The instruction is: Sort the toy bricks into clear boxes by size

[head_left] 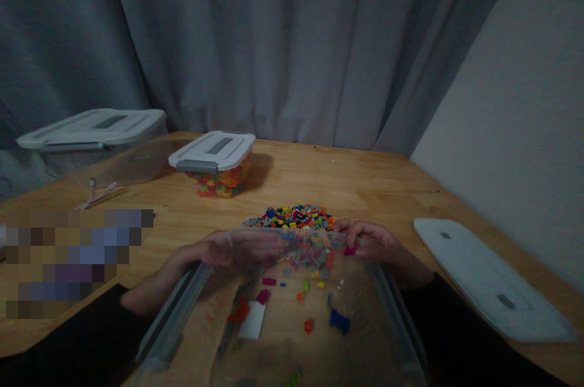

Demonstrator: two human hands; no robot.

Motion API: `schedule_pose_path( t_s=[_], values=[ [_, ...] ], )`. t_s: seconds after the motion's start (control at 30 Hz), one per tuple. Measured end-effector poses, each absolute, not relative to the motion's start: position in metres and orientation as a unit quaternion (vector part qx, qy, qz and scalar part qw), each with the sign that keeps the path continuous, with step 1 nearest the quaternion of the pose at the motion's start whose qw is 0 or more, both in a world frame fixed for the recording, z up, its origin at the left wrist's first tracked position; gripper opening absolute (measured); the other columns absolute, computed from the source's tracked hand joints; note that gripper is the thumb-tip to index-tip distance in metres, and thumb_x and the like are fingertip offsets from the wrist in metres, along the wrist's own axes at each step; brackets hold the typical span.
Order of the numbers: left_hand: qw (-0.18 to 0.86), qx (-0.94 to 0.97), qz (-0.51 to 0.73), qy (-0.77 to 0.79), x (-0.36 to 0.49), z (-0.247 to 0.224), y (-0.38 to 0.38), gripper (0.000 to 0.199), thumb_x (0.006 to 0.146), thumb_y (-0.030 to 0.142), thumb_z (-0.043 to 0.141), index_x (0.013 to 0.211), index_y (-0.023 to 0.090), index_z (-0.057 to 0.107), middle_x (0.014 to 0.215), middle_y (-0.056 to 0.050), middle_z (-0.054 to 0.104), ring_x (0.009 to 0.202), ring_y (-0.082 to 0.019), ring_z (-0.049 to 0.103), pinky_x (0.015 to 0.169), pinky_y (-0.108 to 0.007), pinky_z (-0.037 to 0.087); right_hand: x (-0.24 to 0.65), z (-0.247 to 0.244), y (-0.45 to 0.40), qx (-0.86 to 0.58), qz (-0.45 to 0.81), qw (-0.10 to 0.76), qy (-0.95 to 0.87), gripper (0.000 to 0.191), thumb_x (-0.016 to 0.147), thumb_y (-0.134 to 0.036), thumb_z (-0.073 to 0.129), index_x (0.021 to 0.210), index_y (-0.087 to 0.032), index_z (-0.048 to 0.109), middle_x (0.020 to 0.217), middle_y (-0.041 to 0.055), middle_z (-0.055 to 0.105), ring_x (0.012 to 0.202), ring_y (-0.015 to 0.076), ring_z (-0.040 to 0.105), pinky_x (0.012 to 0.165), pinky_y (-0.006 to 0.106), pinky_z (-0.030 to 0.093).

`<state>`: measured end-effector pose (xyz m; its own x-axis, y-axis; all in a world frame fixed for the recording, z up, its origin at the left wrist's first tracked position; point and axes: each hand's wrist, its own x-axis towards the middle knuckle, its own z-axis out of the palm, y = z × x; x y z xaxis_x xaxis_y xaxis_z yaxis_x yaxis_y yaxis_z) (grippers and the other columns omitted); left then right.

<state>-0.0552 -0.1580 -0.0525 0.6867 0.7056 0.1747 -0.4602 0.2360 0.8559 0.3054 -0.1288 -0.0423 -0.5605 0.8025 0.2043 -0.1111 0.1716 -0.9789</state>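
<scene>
A clear plastic box [283, 338] stands nearest me, between my forearms. Through its wall several loose bricks show, among them a blue piece [339, 321], an orange one and a white flat piece [252, 320]. My left hand [237, 248] lies behind the far left part of the box, fingers stretched toward the brick pile. At the far right corner, my right hand [365, 242] has bent fingers by the rim, close to a magenta piece [350, 250]; whether they grip the rim or the piece is unclear. Just beyond the box lies a heap of small multicoloured bricks [292, 215].
A white-lidded box of bricks [212, 153] stands at the back left, beside a larger clear box [98, 128] with a white lid. A white cable [98, 192] lies before it. On the right lies a white lid [490, 280]. A blurred-out patch covers the left.
</scene>
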Motion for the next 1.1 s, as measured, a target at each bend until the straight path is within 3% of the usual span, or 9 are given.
schedule_pose_path(
  t_s=[0.2, 0.4, 0.8, 0.9, 1.0, 1.1],
  values=[
    [0.782, 0.489, 0.37, 0.109, -0.057, -0.056, -0.157, 0.075, 0.068, 0.021, 0.045, 0.14, 0.009, 0.058, 0.142, -0.013, 0.066, 0.151, -0.036, 0.036, 0.128, -0.054, 0.014, 0.306, -0.04, -0.13, -0.267, 0.58, 0.382, -0.668, 0.028, 0.079, -0.046, 0.079, 0.09, -0.021, 0.071, 0.123, 0.0084, 0.063, 0.123, 0.0234, 0.056, 0.109, 0.042, 0.043],
    [0.774, 0.495, 0.374, 0.124, -0.057, -0.054, -0.158, 0.076, 0.063, 0.018, 0.038, 0.134, 0.009, 0.061, 0.146, -0.006, 0.062, 0.152, -0.035, 0.03, 0.127, -0.048, 0.015, 0.305, -0.043, -0.129, -0.268, 0.579, 0.394, -0.662, 0.032, 0.077, -0.049, 0.08, 0.089, -0.021, 0.071, 0.12, 0.0099, 0.064, 0.122, 0.0245, 0.057, 0.108, 0.042, 0.043],
    [0.771, 0.509, 0.369, 0.099, -0.052, -0.045, -0.159, 0.071, 0.065, 0.017, 0.039, 0.131, 0.012, 0.064, 0.147, -0.005, 0.062, 0.151, -0.035, 0.034, 0.123, -0.049, 0.022, 0.305, -0.042, -0.131, -0.263, 0.598, 0.4, -0.642, 0.025, 0.076, -0.041, 0.083, 0.09, -0.024, 0.073, 0.121, 0.0053, 0.064, 0.121, 0.0207, 0.057, 0.109, 0.038, 0.043],
    [0.779, 0.495, 0.371, 0.098, -0.054, -0.048, -0.159, 0.072, 0.067, 0.017, 0.039, 0.136, 0.012, 0.061, 0.148, -0.005, 0.061, 0.151, -0.034, 0.034, 0.125, -0.049, 0.019, 0.304, -0.038, -0.129, -0.29, 0.596, 0.412, -0.625, 0.03, 0.081, -0.046, 0.077, 0.101, -0.024, 0.072, 0.118, 0.0062, 0.065, 0.114, 0.021, 0.06, 0.102, 0.037, 0.048],
    [0.781, 0.493, 0.368, 0.107, -0.056, -0.051, -0.157, 0.072, 0.069, 0.018, 0.043, 0.139, 0.008, 0.058, 0.148, -0.011, 0.061, 0.15, -0.036, 0.036, 0.126, -0.053, 0.014, 0.308, -0.043, -0.119, -0.41, 0.483, 0.429, -0.644, 0.036, 0.091, -0.051, 0.063, 0.111, -0.022, 0.069, 0.116, 0.0091, 0.066, 0.107, 0.0223, 0.063, 0.098, 0.041, 0.051],
    [0.777, 0.502, 0.364, 0.109, -0.055, -0.049, -0.156, 0.074, 0.069, 0.017, 0.044, 0.142, 0.006, 0.056, 0.147, -0.015, 0.062, 0.147, -0.036, 0.042, 0.125, -0.055, 0.012, 0.318, -0.068, -0.103, -0.49, 0.225, 0.377, -0.753, 0.045, 0.091, -0.052, 0.06, 0.12, -0.018, 0.067, 0.126, 0.0139, 0.062, 0.122, 0.0278, 0.056, 0.113, 0.05, 0.042]
  ],
)
